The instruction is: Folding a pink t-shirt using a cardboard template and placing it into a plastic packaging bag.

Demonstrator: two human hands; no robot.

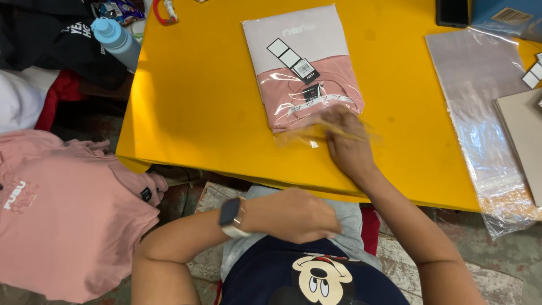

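Fingers [339, 121] flat on bagged shirt [305, 73].

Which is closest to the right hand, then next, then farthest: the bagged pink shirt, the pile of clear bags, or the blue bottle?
1. Bagged pink shirt: the right hand touches its near, open end.
2. Pile of clear bags: off to the right on the yellow table.
3. Blue bottle: far left, past the table's edge.

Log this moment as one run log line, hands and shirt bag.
right hand: pressing open flap of bagged pink shirt | left hand: at waist, off yellow table | empty clear bags: on table's right
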